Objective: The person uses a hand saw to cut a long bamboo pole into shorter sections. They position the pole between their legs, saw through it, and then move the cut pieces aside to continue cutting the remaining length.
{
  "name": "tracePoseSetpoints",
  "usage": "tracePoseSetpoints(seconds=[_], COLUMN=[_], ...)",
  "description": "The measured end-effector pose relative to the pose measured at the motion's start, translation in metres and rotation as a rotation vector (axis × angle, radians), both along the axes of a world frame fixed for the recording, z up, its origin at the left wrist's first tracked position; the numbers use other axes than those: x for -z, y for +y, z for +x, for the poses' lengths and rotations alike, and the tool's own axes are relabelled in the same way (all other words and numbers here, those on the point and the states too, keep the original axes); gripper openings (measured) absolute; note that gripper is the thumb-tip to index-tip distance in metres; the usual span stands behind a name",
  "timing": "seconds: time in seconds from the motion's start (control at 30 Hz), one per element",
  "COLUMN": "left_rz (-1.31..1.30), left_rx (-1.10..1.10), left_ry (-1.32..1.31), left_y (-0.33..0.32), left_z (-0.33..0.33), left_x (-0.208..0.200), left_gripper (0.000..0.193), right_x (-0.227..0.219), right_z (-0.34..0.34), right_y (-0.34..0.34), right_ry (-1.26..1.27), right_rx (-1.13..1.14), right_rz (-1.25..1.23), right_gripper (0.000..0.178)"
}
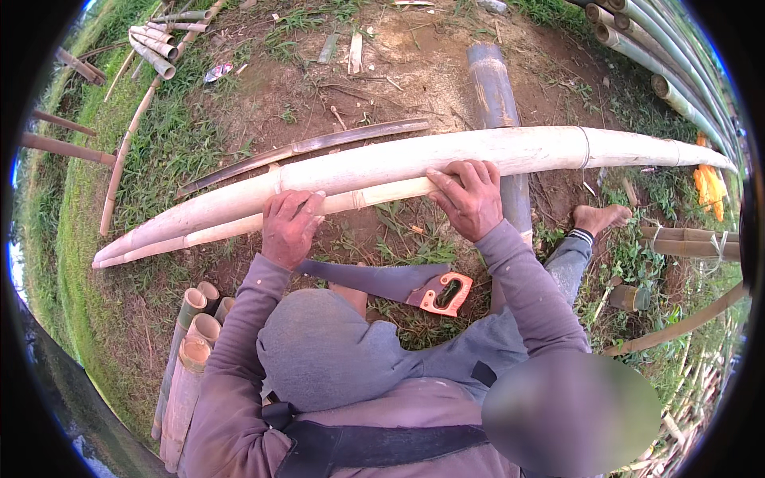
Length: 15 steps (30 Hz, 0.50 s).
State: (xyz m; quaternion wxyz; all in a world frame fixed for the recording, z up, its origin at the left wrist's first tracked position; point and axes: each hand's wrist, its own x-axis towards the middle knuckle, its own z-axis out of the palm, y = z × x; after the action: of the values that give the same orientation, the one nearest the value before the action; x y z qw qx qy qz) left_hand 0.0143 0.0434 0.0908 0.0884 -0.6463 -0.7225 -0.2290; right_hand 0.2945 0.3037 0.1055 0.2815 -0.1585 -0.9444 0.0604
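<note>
Outdoor workyard (422, 64): handsaw (382, 279), bamboo poles (665, 40)

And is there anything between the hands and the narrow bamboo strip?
Nothing visible: the left hand and right hand are both on the narrow bamboo strip. The thick bamboo pole lies beyond it, the saw nearer the body.

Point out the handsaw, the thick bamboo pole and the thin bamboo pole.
Handsaw (385, 283): head view, on its dark blade.
Thick bamboo pole (398, 157): head view, on its pale surface, around mid-length.
Thin bamboo pole (342, 203): head view, just left of a ringed joint.
</note>
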Motion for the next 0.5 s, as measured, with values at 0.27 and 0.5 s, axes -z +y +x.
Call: tracePoseSetpoints(seconds=[0.27, 0.5], left_rz=[0.050, 0.040], left_rx=[-0.012, -0.012], left_ry=[0.031, 0.105], left_y=[0.012, 0.014], left_z=[-0.012, -0.012], left_x=[0.014, 0.008], left_gripper=[0.055, 0.055], right_x=[0.052, 0.118], right_z=[0.084, 0.142], right_y=[-0.079, -0.136], right_ry=[-0.568, -1.064], right_rx=[-0.152, -0.208], right_rz=[-0.243, -0.236], right_gripper=[0.028, 0.028])
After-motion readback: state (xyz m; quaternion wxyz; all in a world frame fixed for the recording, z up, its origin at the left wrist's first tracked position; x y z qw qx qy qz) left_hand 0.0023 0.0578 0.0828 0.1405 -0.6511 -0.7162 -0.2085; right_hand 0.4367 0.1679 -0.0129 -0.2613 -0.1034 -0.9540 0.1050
